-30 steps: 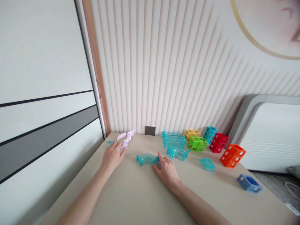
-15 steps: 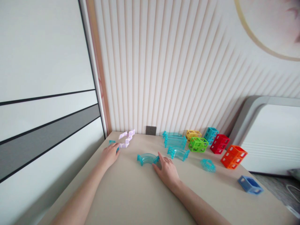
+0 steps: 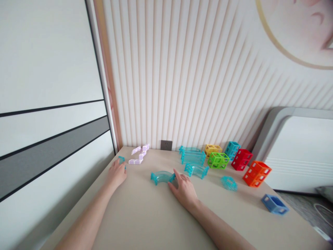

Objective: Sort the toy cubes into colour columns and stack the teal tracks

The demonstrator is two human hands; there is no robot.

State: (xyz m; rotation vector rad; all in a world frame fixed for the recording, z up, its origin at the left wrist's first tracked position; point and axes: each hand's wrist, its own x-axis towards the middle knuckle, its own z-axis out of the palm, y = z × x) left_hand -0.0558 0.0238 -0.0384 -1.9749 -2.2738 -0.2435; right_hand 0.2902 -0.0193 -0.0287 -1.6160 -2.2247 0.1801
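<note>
My left hand rests low over the table's left side, its fingers closed on a small teal piece that is mostly hidden beneath them. Just right of it lies a light purple zigzag block chain. A clear teal curved tube piece lies at the middle of the table. The thumb and index finger of my right hand are around that tube's right end. Beyond this hand sits another curved teal tube piece, apart from it.
Straight teal tube pieces lie near the wall. Open-frame blocks stand to the right: yellow, green, teal, red, orange and blue. A teal ring-like piece lies among them.
My left hand has moved slightly left and toward me with the teal piece, away from the purple chain. My right hand stays at the curved tube. The view has shifted a little.
</note>
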